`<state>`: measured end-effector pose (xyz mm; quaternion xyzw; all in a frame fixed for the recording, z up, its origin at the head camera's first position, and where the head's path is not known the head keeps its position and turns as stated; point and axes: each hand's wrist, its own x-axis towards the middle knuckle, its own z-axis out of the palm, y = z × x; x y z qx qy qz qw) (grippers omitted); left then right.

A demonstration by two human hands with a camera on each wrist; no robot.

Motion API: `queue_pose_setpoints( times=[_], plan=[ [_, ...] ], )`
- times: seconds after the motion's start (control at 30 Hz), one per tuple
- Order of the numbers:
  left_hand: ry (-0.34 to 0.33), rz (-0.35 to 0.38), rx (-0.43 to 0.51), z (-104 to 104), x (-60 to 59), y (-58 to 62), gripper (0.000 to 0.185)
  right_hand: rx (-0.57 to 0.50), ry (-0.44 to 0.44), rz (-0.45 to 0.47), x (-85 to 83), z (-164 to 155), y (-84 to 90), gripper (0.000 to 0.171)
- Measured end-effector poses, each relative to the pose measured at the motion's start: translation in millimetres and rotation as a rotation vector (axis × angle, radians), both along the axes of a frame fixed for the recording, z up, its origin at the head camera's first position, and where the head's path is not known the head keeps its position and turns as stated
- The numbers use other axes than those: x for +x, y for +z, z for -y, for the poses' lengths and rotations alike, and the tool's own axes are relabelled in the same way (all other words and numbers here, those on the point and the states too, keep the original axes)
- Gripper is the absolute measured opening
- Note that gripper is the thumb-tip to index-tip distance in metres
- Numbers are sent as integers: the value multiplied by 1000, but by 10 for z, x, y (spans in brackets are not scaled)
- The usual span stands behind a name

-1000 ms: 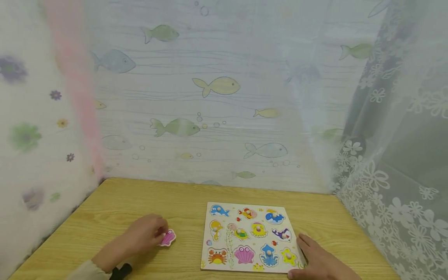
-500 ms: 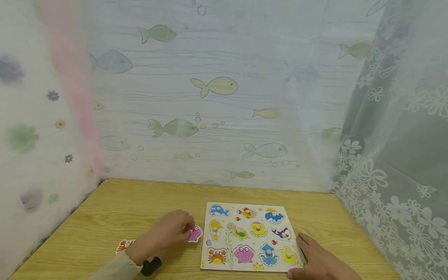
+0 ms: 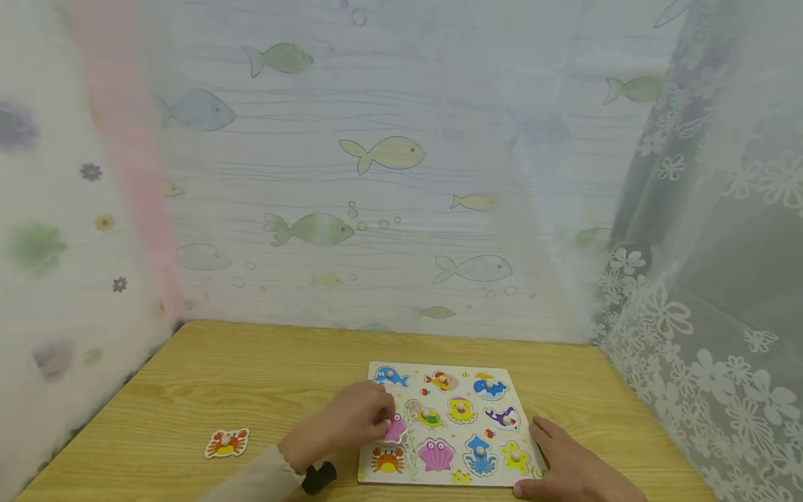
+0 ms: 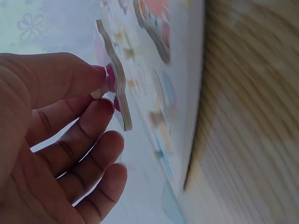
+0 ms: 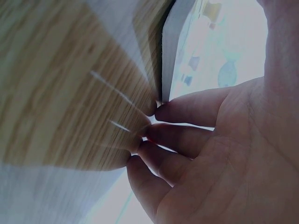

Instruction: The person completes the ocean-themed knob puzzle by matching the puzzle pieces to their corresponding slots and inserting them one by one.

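1. Pink and shell-shaped, the puzzle piece (image 3: 395, 427) sits pinched by its small peg between the thumb and fingers (image 4: 88, 74) of the left hand (image 3: 351, 422), so it hangs just above the left side of the puzzle board (image 3: 442, 481), apart from it in the left wrist view.
2. Flat on the bench (image 3: 263, 376), the right hand (image 3: 567, 467) rests with straight fingers (image 5: 187, 109) against the board's right edge, likely to keep it from sliding.
3. Other pieces already fill the board: a pink shell (image 3: 436, 454), a blue squid (image 3: 479, 454), a yellow star (image 3: 516, 457), an orange crab (image 3: 387, 459).
4. A loose crab piece (image 3: 227, 442) lies well apart on the bench, left of the hand.
5. Nothing stands between the held piece and the board.
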<state>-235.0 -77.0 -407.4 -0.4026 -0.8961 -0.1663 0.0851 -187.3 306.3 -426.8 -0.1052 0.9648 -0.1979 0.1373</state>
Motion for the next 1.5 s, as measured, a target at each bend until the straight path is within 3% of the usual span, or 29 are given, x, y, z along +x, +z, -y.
queue_pose_setpoints(
  times=[0.67, 0.93, 1.2, 1.5],
  plan=[
    [9, 172, -10, -539, 69, -67, 10, 29, -2, -3, -5, -7, -3, 115],
    [-5, 181, -34, -635, 73, -89, 9, 31, -7, 11, -1, -3, 18, 114],
    [27, 233, -76, -724, 89, -135, 9, 9, -18, 16, 9, 4, 13, 114],
    [44, 228, -76, -776, 101, -140, 11, 26, -10, 22, 0, -2, 17, 114]
  ],
)
